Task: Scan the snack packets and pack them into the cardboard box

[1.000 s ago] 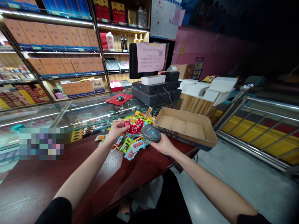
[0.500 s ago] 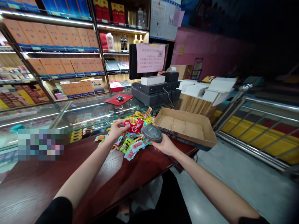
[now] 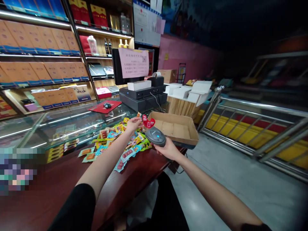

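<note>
My left hand (image 3: 133,124) pinches a red packet (image 3: 149,122) by its left end, above the right part of a pile of small colourful snack packets (image 3: 113,133). My right hand (image 3: 169,149) is wrapped round the handle of a dark grey scanner (image 3: 156,136), on which a blue light shows. The scanner's head is just below the red packet, close to it. The snack pile lies on the dark red wooden table (image 3: 134,173). Behind the scanner, to the right, stands an open, shallow cardboard box (image 3: 192,130).
A monitor with a pink paper sign (image 3: 134,64) stands behind, over a black cash drawer (image 3: 144,100). A mouse (image 3: 107,105) lies on a red mat. Glass display cases are at the left, shelves of boxes behind, and a metal railing (image 3: 260,114) at the right.
The view has turned to the right. My left hand has moved the red packet up and right, nearer the cardboard box. A blue light now shows on the scanner.
</note>
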Available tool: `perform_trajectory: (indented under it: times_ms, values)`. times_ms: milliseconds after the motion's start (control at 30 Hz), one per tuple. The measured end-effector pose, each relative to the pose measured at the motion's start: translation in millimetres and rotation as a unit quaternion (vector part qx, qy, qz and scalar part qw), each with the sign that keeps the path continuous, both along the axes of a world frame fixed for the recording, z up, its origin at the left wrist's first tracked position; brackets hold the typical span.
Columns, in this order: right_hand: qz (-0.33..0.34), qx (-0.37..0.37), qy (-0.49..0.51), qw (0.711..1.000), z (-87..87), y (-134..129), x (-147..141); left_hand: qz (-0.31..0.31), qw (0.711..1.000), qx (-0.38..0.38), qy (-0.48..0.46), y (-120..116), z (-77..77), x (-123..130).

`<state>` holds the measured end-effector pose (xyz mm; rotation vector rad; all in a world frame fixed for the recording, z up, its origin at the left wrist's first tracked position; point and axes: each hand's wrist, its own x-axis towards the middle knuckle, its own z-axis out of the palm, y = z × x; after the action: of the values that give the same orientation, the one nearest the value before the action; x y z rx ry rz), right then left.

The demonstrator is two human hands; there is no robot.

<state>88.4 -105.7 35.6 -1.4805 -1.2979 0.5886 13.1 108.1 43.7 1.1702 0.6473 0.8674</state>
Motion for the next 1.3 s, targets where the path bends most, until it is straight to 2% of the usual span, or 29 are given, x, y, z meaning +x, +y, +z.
perform_trajectory:
  times_ms: [133, 200, 233, 300, 367, 433, 500, 600, 733, 833, 933, 1033, 1100, 1200, 1300]
  values:
    - [-0.023, 0.005, -0.014, 1.0, 3.2, -16.1, 10.6, 0.013, 0.999, 0.038, 0.034, -5.8, -14.3, 23.9]
    - [-0.032, 0.002, -0.013, 0.999, 6.4, -25.8, 18.3, -0.003, 0.988, 0.127, 0.089, -13.5, -22.0, 31.7]
    - [-0.038, 0.0, -0.012, 0.999, 8.0, -30.7, 23.0, -0.015, 0.973, 0.191, 0.125, -19.4, -25.2, 35.9]
    - [-0.057, -0.003, -0.014, 0.998, 9.9, -40.1, 33.9, -0.046, 0.923, 0.329, 0.192, -34.7, -30.6, 45.5]
    - [-0.08, -0.002, -0.014, 0.997, 9.2, -47.5, 45.7, -0.085, 0.863, 0.435, 0.244, -51.3, -36.2, 56.4]
    - [-0.099, 0.002, -0.007, 0.995, 5.6, -52.3, 57.0, -0.128, 0.811, 0.494, 0.285, -63.4, -42.6, 66.7]
    - [-0.105, 0.003, 0.004, 0.994, 0.2, -54.3, 66.3, -0.161, 0.772, 0.527, 0.318, -65.8, -48.7, 74.0]
    - [-0.1, -0.001, 0.007, 0.995, -8.3, -53.2, 74.4, -0.203, 0.736, 0.561, 0.32, -48.1, -52.5, 75.4]
    - [-0.081, -0.003, 0.002, 0.997, -15.2, -46.6, 68.5, -0.303, 0.709, 0.578, 0.266, -2.7, -44.8, 57.5]
    - [-0.037, 0.004, -0.005, 0.999, -16.0, -39.6, 47.5, -0.356, 0.686, 0.587, 0.242, 27.1, -37.7, 35.3]
    - [0.006, 0.027, -0.011, 1.0, -16.1, -32.5, 17.0, -0.363, 0.668, 0.604, 0.24, 44.8, -34.5, 17.7]
    - [0.022, 0.046, -0.025, 0.998, -17.9, -25.8, -9.4, -0.348, 0.661, 0.619, 0.242, 49.0, -34.0, 11.1]
    - [0.026, 0.057, -0.034, 0.997, -19.3, -22.4, -19.4, -0.323, 0.672, 0.618, 0.25, 45.4, -34.4, 8.6]
    - [0.024, 0.08, -0.037, 0.996, -20.1, -20.3, -23.7, -0.249, 0.726, 0.588, 0.255, 37.0, -35.3, -6.8]
    - [0.039, 0.065, -0.033, 0.997, -21.9, -19.5, -23.6, -0.16, 0.81, 0.499, 0.261, 30.2, -35.0, -45.5]
